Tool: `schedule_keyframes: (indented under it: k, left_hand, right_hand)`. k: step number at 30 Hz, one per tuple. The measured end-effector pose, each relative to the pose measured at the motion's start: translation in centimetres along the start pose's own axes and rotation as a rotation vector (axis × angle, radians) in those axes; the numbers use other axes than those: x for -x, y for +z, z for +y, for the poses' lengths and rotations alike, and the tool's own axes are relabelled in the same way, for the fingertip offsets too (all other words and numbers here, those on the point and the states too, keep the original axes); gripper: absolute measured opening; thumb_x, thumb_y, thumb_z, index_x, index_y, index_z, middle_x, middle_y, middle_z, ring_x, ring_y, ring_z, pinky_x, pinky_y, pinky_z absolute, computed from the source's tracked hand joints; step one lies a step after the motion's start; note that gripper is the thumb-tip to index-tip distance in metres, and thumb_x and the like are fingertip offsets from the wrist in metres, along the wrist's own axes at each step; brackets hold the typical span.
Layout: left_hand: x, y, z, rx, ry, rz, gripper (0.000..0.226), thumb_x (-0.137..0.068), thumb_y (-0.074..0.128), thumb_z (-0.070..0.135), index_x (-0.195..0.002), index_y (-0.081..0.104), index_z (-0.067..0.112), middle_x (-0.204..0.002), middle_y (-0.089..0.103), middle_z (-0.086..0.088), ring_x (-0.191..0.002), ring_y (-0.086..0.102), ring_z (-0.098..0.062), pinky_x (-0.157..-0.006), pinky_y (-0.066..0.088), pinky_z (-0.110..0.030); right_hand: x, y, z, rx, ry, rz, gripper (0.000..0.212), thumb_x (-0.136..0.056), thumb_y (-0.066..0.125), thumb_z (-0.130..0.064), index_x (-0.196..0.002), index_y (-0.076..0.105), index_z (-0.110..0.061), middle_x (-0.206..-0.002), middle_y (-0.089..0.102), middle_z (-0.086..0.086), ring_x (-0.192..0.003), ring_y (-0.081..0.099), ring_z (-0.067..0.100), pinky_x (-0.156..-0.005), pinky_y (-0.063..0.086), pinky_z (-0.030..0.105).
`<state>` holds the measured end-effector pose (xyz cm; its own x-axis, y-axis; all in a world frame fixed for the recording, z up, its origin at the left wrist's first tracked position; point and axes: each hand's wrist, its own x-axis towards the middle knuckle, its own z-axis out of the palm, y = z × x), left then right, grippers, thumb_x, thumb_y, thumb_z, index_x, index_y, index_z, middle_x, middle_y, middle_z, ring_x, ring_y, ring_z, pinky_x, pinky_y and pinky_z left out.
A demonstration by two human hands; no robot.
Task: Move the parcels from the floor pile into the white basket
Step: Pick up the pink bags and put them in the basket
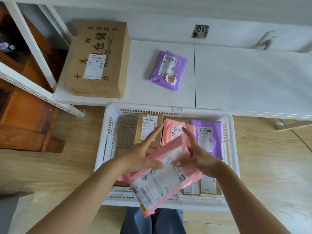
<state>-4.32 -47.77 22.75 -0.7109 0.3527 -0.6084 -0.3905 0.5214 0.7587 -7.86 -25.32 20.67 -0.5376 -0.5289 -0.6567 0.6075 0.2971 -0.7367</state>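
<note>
Over the white basket [108, 137], I hold a pink parcel [162, 176] between both hands, my left hand [140, 157] and right hand [197, 157] each pinching it thumb on top, forefingers pointing out straight above the parcels already inside.

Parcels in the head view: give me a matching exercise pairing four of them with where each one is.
Things:
1. big cardboard box
2. small purple bag
3. pink bag with the long label
4. small brown box

Places:
A. held in both hands over the basket
B. lying in the basket, far left
C. on the white surface, left end, beside the shelf
D. alone on the white surface, middle

Pairs: 1-C, 2-D, 3-A, 4-B
</note>
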Motion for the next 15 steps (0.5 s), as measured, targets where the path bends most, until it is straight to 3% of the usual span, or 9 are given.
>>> schedule_keyframes:
  k: [2,3,4,5,7,9,12,13,15]
  left_hand:
    - [0.1,0.0,-0.6,-0.281,-0.022,0.131,0.096,-0.078,0.066,0.049,-0.113,-0.019,0.079,-0.149,0.031,0.001,-0.088,0.059,-0.008,-0.072,0.054,-0.026]
    - [0.2,0.2,-1.1,-0.384,-0.028,0.218,0.093,-0.082,0.061,0.049,-0.114,-0.023,0.075,-0.15,0.025,0.0,-0.073,0.057,-0.005,-0.053,0.047,-0.017]
    - [0.3,0.5,-1.6,-0.426,-0.036,0.316,0.091,-0.084,0.058,0.048,-0.115,-0.025,0.072,-0.151,0.02,-0.002,-0.072,0.056,-0.006,-0.047,0.04,-0.012]
    - [0.3,0.9,-2.1,-0.424,-0.049,0.423,0.088,-0.085,0.056,0.048,-0.118,-0.023,0.068,-0.152,0.014,-0.004,-0.088,0.058,-0.012,-0.053,0.042,-0.013]
    - [0.2,2.1,-3.2,-0.273,-0.114,0.635,0.085,-0.084,0.057,0.046,-0.128,-0.015,0.057,-0.154,0.001,-0.009,-0.128,0.036,-0.03,-0.087,0.048,-0.031]
    - [-0.1,3.3,-3.8,-0.011,-0.179,0.69,0.085,-0.084,0.058,0.043,-0.136,-0.008,0.049,-0.153,0.003,-0.012,-0.133,0.028,-0.033,-0.098,0.043,-0.042]
    - [-0.5,5.4,-3.7,0.337,-0.029,0.68,0.079,-0.084,0.063,0.025,-0.131,0.004,0.049,-0.149,0.016,-0.008,-0.123,0.035,-0.009,-0.087,0.046,-0.017]
    - [-0.6,5.7,-3.5,0.374,0.022,0.716,0.076,-0.084,0.064,0.02,-0.128,0.01,0.052,-0.145,0.02,-0.007,-0.124,0.033,-0.008,-0.089,0.046,-0.019]
    - [-0.7,5.7,-3.0,0.437,0.042,0.791,0.074,-0.083,0.065,0.02,-0.123,0.017,0.06,-0.141,0.025,-0.004,-0.131,0.032,-0.019,-0.099,0.044,-0.042]
  right_hand:
    - [0.1,0.4,0.8,-0.057,0.009,0.08,0.112,-0.066,0.076,0.003,-0.136,0.009,-0.054,-0.107,0.06,0.013,-0.089,0.068,0.029,-0.081,0.055,0.048]
    - [0.1,0.6,1.4,-0.133,0.006,0.124,0.112,-0.065,0.076,0.001,-0.137,0.008,-0.052,-0.109,0.059,0.015,-0.087,0.069,0.031,-0.076,0.056,0.049]
    - [0.2,0.8,2.0,-0.227,-0.003,0.165,0.111,-0.064,0.076,-0.003,-0.135,0.009,-0.054,-0.114,0.056,0.018,-0.085,0.069,0.032,-0.07,0.057,0.049]
    - [0.3,1.2,2.5,-0.321,-0.021,0.206,0.109,-0.061,0.077,-0.006,-0.13,0.012,-0.061,-0.119,0.052,0.018,-0.085,0.069,0.033,-0.066,0.057,0.048]
    - [0.3,2.0,3.4,-0.471,-0.068,0.288,0.097,-0.058,0.078,-0.011,-0.109,0.025,-0.075,-0.12,0.047,0.01,-0.087,0.069,0.035,-0.064,0.057,0.047]
    - [0.1,2.9,4.1,-0.572,-0.076,0.358,0.087,-0.059,0.078,-0.015,-0.094,0.03,-0.078,-0.121,0.048,0.007,-0.09,0.068,0.035,-0.064,0.056,0.049]
    - [-0.3,4.4,5.2,-0.668,-0.056,0.389,0.084,-0.064,0.075,-0.018,-0.101,0.027,-0.076,-0.126,0.05,0.002,-0.095,0.067,0.03,-0.069,0.055,0.053]
    - [-0.5,4.8,5.4,-0.7,-0.061,0.378,0.084,-0.066,0.075,-0.019,-0.107,0.027,-0.074,-0.126,0.051,0.0,-0.096,0.067,0.028,-0.071,0.055,0.053]
    - [-0.8,5.7,5.2,-0.748,-0.049,0.361,0.08,-0.067,0.074,-0.022,-0.114,0.03,-0.068,-0.124,0.055,-0.002,-0.097,0.067,0.025,-0.076,0.054,0.055]
